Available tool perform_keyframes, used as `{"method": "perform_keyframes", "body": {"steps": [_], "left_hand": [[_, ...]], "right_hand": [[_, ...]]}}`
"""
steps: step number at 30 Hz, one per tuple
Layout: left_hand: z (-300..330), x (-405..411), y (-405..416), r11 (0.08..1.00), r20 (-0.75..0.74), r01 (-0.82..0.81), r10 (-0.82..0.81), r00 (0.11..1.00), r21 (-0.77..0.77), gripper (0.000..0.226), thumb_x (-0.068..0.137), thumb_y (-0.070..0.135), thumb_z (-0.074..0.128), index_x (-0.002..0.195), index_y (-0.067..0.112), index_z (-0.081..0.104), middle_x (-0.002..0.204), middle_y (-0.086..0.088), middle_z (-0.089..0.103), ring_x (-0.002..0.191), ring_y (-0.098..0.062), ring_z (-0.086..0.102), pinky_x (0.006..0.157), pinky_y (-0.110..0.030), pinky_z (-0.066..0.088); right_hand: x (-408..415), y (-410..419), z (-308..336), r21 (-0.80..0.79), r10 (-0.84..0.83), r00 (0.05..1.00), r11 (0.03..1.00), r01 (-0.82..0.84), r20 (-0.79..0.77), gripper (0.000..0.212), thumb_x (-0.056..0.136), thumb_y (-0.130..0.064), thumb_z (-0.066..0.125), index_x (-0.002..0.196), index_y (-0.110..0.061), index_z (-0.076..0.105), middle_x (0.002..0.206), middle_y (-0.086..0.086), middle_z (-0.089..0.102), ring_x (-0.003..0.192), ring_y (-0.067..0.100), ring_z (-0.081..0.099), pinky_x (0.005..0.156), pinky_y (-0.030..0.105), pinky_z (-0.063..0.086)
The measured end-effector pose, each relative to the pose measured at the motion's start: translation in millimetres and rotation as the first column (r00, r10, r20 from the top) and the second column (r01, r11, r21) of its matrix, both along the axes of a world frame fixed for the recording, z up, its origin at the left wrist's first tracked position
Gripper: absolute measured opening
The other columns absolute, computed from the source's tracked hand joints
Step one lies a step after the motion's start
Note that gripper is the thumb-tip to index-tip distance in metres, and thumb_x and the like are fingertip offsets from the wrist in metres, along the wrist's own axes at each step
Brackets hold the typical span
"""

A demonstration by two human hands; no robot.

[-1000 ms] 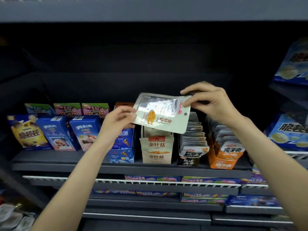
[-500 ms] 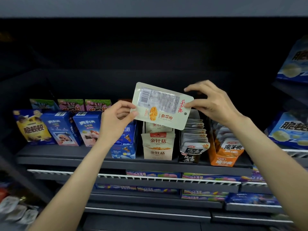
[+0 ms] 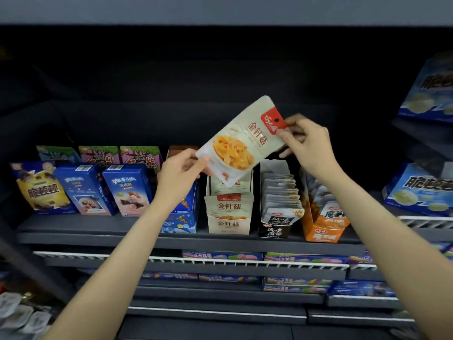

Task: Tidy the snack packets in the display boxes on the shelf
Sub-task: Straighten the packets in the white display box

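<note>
Both hands on one flat cream foil snack packet (image 3: 241,143) with a red header, held above the shelf (image 3: 186,239): left grip (image 3: 182,171) pinches the low corner, right grip (image 3: 302,141) pinches the red top. Long axis tilts up-right. Its matching cream cardboard display box (image 3: 229,217) sits directly below, nearer my left hand, packets upright inside. Black box (image 3: 279,209) beside it is packed full

hidden: blue box (image 3: 182,212) – behind left hand (image 3: 180,175) | cut off: right-edge boxes (image 3: 421,190)
</note>
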State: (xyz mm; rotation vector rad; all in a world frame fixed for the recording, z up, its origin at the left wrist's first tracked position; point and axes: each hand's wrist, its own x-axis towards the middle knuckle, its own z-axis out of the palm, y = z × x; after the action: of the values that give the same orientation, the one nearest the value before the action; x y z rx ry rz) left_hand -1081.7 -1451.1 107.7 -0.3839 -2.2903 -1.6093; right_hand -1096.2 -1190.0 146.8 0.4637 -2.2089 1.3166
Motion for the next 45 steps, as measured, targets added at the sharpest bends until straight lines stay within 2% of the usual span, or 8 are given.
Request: {"method": "perform_keyframes", "body": {"steps": [6,10,14,25,29,34,40,45], "left_hand": [[-15.6,-13.3,-2.8,0.948,-0.054,-0.182,0.174,0.983,-0.262,0.022,0.086,0.038,0.065,0.103,0.024,0.061,0.082,0.01,0.07,0.074,-0.002,0.066,0.075,-0.028,0.054],[-21.8,-2.0,-15.1,0.922,-0.015,0.046,-0.057,0.998,-0.385,0.012,0.085,0.024,0.069,0.097,0.026,0.067,0.088,0.015,0.068,0.082,0.004,0.064,0.075,-0.014,0.05],[-21.0,5.1,-22.4,0.869,0.055,0.225,-0.224,0.973,-0.441,0.01,0.084,0.024,0.069,0.092,0.029,0.072,0.086,0.018,0.07,0.084,0.003,0.065,0.077,-0.013,0.049],[-18.6,-0.2,-28.0,0.864,0.155,0.304,-0.263,0.952,-0.401,0.014,0.082,0.027,0.072,0.091,0.037,0.07,0.086,0.025,0.069,0.088,0.005,0.064,0.078,-0.013,0.049],[-15.4,-5.9,-28.1,0.864,0.17,0.332,-0.288,0.943,-0.379,0.012,0.083,0.025,0.07,0.092,0.032,0.071,0.089,0.021,0.071,0.09,0.003,0.064,0.08,-0.014,0.05],[-9.5,-17.0,-27.6,0.842,0.212,0.378,-0.318,0.924,-0.384,0.013,0.083,0.023,0.071,0.094,0.028,0.072,0.09,0.019,0.071,0.091,0.005,0.064,0.08,-0.009,0.048],[-6.1,-30.9,-28.9,0.762,0.245,0.428,-0.352,0.904,-0.485,0.016,0.081,0.025,0.073,0.096,0.027,0.073,0.092,0.019,0.071,0.089,0.005,0.064,0.078,-0.01,0.05],[-5.1,-33.4,-25.7,0.696,0.267,0.445,-0.356,0.895,-0.563,0.015,0.08,0.034,0.071,0.094,0.038,0.069,0.089,0.028,0.067,0.088,0.011,0.062,0.074,-0.005,0.046]], "right_hand": [[-13.4,-2.8,4.4,0.084,-0.08,0.997,0.993,0.08,-0.013,0.008,0.093,-0.014,0.06,0.098,-0.021,0.062,0.088,-0.008,0.066,0.055,0.015,0.066,0.051,0.022,0.054],[-19.3,-6.8,4.5,0.309,-0.068,0.994,0.947,0.091,-0.085,0.013,0.094,-0.015,0.059,0.103,-0.015,0.068,0.091,-0.003,0.068,0.053,0.011,0.065,0.05,0.016,0.049],[-31.0,-21.2,-4.1,0.634,-0.01,0.997,0.772,0.058,-0.078,0.017,0.093,-0.021,0.059,0.106,-0.018,0.069,0.096,0.0,0.072,0.084,0.018,0.067,0.08,0.035,0.052],[-60.9,-67.3,-40.6,0.948,-0.174,0.98,0.285,0.14,-0.093,0.036,0.091,-0.043,0.058,0.113,-0.016,0.057,0.109,0.005,0.061,0.092,0.026,0.062,0.063,0.03,0.037],[-56.7,-67.4,-44.0,0.878,-0.176,0.974,0.431,0.208,-0.144,0.039,0.087,-0.036,0.065,0.114,-0.014,0.047,0.096,0.003,0.059,0.084,0.028,0.063,0.061,0.03,0.038],[-33.9,-48.7,-31.1,0.619,0.096,0.971,0.755,-0.214,0.218,0.014,0.084,-0.032,0.07,0.091,-0.023,0.062,0.083,-0.013,0.063,0.078,0.002,0.06,0.073,0.02,0.049],[-1.4,-28.2,-32.4,0.49,0.269,0.859,0.729,-0.478,0.436,0.013,0.086,-0.028,0.068,0.098,-0.025,0.072,0.096,-0.015,0.067,0.092,-0.002,0.06,0.079,0.014,0.048],[16.2,-21.6,-43.5,0.571,0.252,0.916,0.721,-0.393,0.311,0.025,0.089,-0.042,0.058,0.105,-0.029,0.072,0.103,-0.016,0.066,0.094,0.0,0.06,0.081,0.031,0.052]]}}
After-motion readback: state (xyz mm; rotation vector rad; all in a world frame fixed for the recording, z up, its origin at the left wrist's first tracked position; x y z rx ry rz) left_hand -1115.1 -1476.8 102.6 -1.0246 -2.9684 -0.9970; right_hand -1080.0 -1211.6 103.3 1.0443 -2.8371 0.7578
